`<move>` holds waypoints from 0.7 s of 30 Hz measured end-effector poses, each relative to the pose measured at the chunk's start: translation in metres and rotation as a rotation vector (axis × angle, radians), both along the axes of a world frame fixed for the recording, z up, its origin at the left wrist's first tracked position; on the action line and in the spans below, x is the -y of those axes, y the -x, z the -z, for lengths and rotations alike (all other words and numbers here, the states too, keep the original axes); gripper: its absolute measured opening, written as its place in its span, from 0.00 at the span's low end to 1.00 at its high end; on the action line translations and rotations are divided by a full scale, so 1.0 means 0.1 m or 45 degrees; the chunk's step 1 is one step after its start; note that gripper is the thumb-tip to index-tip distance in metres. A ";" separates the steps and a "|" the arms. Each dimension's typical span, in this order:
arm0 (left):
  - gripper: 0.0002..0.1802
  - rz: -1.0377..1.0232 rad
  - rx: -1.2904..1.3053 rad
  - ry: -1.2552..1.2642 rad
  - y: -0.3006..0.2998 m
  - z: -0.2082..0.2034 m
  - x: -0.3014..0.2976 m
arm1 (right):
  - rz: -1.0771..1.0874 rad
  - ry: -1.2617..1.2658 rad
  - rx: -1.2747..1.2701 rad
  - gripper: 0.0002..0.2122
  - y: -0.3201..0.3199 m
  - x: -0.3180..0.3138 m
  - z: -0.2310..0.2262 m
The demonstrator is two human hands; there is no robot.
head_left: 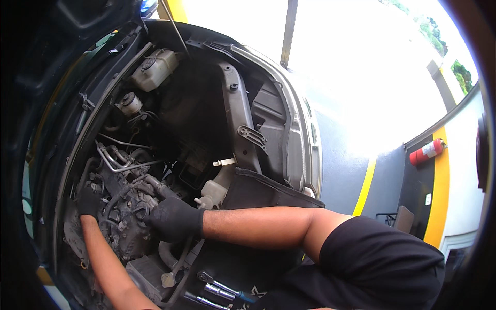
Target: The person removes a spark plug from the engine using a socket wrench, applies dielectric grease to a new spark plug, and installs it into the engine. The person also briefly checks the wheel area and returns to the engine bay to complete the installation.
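The engine (124, 206), grey and grimy, sits low at the near left of the open engine bay, and both gloved hands work on it. The right hand (173, 219), in a black glove, curls its fingers down over a part at the engine's near-right side, beside a thick hose (157, 188); the fingers look closed around something, but what they grip is hidden under the glove. The left hand (89, 202), also gloved in black, reaches in at the engine's far-left edge and presses against it, probably to steady the body or feel behind the casing; whether its fingers are spread or curled I cannot tell.

A dark fender cover (258, 194) drapes over the right edge of the bay, likely to protect the paint where the right forearm leans across it. Near the bottom, ratchets and sockets (219, 292) lie on the cover within easy reach.

Further back, a whitish reservoir (154, 70) with a dark cap sits far left, and a smaller round one (129, 104) stands just in front of it; their fill levels cannot be read. A third pale tank (214, 191) stands just right of the engine. Well off to the right, a red fire extinguisher (428, 151) hangs on the wall.
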State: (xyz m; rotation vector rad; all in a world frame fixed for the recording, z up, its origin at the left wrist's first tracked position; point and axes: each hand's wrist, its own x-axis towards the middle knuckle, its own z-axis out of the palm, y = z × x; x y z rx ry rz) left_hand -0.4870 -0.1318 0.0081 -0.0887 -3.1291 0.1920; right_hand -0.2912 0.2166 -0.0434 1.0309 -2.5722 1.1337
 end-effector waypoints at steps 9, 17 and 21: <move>0.32 0.460 -0.207 -0.354 0.00 0.08 -0.29 | 0.047 0.103 -0.059 0.18 0.00 0.01 0.07; 0.20 0.364 0.043 0.268 0.13 0.23 0.21 | 0.022 0.054 -0.094 0.25 0.02 0.03 0.12; 0.21 0.214 0.079 0.279 -0.02 0.05 -0.10 | -0.019 0.084 -0.070 0.24 0.01 0.05 0.11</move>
